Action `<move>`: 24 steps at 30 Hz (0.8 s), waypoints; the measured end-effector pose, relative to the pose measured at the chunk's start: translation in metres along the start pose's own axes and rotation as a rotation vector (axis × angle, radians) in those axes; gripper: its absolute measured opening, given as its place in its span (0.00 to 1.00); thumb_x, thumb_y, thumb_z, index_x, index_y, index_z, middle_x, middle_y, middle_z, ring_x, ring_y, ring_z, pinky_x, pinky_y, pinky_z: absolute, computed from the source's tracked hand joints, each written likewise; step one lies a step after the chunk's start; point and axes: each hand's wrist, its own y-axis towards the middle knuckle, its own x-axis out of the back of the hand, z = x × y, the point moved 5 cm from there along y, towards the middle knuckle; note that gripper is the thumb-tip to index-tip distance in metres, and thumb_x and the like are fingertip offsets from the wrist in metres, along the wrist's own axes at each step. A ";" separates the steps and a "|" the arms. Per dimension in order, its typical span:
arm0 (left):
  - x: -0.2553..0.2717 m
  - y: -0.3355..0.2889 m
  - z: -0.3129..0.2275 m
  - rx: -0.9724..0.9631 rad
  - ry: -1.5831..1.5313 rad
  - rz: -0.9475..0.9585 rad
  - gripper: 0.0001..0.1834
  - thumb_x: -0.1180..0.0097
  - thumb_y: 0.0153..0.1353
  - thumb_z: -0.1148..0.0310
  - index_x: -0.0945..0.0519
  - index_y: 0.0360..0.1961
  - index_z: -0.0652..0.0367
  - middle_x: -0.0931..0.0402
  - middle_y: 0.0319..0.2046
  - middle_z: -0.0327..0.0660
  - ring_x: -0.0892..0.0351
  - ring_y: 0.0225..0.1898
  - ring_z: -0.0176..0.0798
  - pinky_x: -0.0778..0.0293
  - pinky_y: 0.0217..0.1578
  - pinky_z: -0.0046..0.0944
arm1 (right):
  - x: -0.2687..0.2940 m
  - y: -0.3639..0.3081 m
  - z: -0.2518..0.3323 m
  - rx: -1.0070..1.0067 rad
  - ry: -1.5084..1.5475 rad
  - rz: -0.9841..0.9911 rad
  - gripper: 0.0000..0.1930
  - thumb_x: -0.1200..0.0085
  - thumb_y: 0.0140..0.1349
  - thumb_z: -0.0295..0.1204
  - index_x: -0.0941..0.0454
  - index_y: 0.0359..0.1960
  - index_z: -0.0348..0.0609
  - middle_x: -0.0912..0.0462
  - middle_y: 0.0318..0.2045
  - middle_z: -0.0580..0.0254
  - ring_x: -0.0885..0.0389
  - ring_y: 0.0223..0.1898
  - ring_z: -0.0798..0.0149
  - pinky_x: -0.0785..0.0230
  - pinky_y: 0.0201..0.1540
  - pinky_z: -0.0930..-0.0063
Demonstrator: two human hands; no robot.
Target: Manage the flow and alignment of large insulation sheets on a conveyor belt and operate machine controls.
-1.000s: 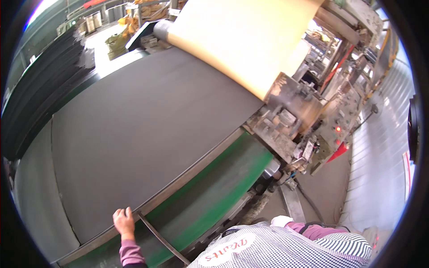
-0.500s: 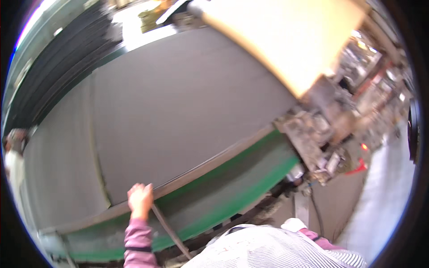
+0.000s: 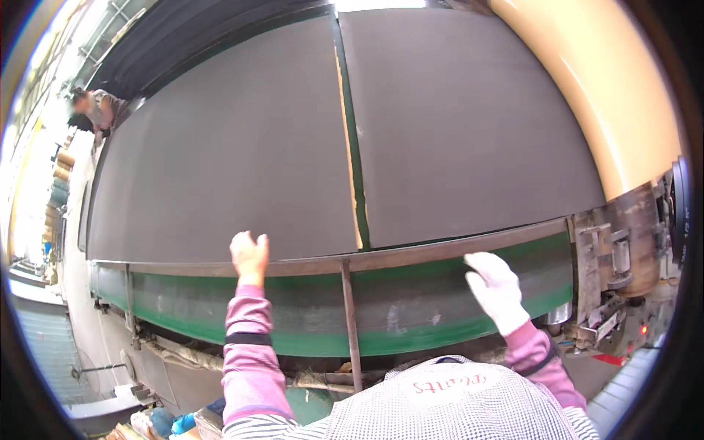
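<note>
Two wide dark grey sheets lie on a green-edged conveyor belt (image 3: 381, 337), with a narrow strip of green belt showing between them. My bare left hand (image 3: 250, 254) is at the near edge of the left sheet (image 3: 220, 147), fingers stretched over it and a little apart. Whether they touch it I cannot tell. My right hand (image 3: 497, 288), in a white glove, hovers in front of the metal side rail (image 3: 469, 248), near the right sheet (image 3: 462, 125). Its fingers are extended, the thumb stands apart, and nothing is in it.
A large tan roller (image 3: 609, 88) curves over the right end. Below it sits greasy machinery (image 3: 616, 257). A post (image 3: 352, 323) stands under the rail before me. Another person (image 3: 99, 110) is at the far left end. Bags and odds and ends (image 3: 165, 424) lie low at left.
My view has swung, and the gap between the sheets now lies near the middle. My right hand has come up from beside my body toward the rail. My left hand remains by the sheet's edge.
</note>
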 end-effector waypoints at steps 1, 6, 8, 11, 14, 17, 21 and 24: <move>-0.005 0.007 0.023 0.053 -0.001 0.021 0.30 0.39 0.61 0.49 0.19 0.50 0.68 0.20 0.52 0.55 0.25 0.58 0.57 0.31 0.61 0.53 | -0.015 0.023 0.010 0.024 0.029 0.020 0.19 0.37 0.58 0.30 0.16 0.53 0.49 0.15 0.50 0.58 0.17 0.52 0.54 0.24 0.58 0.61; -0.014 0.018 0.098 0.115 0.207 -0.014 0.22 0.48 0.67 0.54 0.17 0.34 0.65 0.18 0.37 0.56 0.19 0.44 0.57 0.25 0.49 0.54 | -0.085 0.108 0.030 -0.048 -0.092 0.250 0.22 0.42 0.62 0.38 0.24 0.58 0.51 0.19 0.48 0.56 0.20 0.52 0.51 0.25 0.55 0.55; -0.012 0.019 0.118 0.090 0.213 -0.025 0.20 0.47 0.67 0.56 0.17 0.34 0.65 0.18 0.37 0.55 0.19 0.44 0.56 0.25 0.48 0.53 | -0.091 0.118 0.018 -0.196 -0.135 0.345 0.22 0.40 0.61 0.38 0.24 0.57 0.53 0.20 0.45 0.55 0.19 0.49 0.50 0.25 0.53 0.55; -0.009 0.016 0.131 0.066 0.062 -0.001 0.17 0.44 0.67 0.58 0.16 0.37 0.63 0.18 0.39 0.51 0.20 0.45 0.55 0.25 0.50 0.51 | -0.077 0.118 -0.013 -0.321 -0.174 0.366 0.21 0.38 0.59 0.37 0.25 0.55 0.53 0.21 0.43 0.54 0.19 0.49 0.50 0.24 0.52 0.55; -0.004 0.000 0.102 -0.070 -0.197 0.016 0.11 0.44 0.65 0.65 0.16 0.35 0.62 0.18 0.36 0.50 0.19 0.42 0.53 0.25 0.47 0.48 | -0.054 0.112 -0.054 -0.383 -0.181 0.334 0.22 0.36 0.58 0.34 0.23 0.55 0.54 0.21 0.44 0.55 0.19 0.49 0.50 0.24 0.52 0.56; 0.004 -0.019 0.047 -0.200 -0.236 0.063 0.09 0.43 0.63 0.68 0.16 0.35 0.63 0.18 0.36 0.49 0.19 0.43 0.53 0.25 0.49 0.48 | -0.030 0.104 -0.097 -0.410 -0.171 0.277 0.21 0.37 0.59 0.31 0.20 0.56 0.55 0.21 0.45 0.58 0.19 0.50 0.52 0.25 0.54 0.57; 0.014 -0.038 -0.011 -0.328 -0.353 0.253 0.11 0.40 0.63 0.65 0.14 0.35 0.64 0.16 0.41 0.50 0.18 0.48 0.51 0.24 0.51 0.46 | 0.003 0.094 -0.153 -0.456 -0.203 0.230 0.21 0.39 0.58 0.29 0.21 0.56 0.56 0.21 0.47 0.58 0.20 0.52 0.52 0.26 0.55 0.57; 0.024 -0.026 -0.015 -0.277 -0.272 0.242 0.13 0.39 0.64 0.63 0.11 0.43 0.58 0.18 0.50 0.51 0.22 0.55 0.52 0.28 0.58 0.48 | 0.027 0.088 -0.190 -0.458 -0.242 0.158 0.20 0.44 0.60 0.28 0.20 0.56 0.58 0.21 0.48 0.58 0.21 0.54 0.52 0.26 0.56 0.57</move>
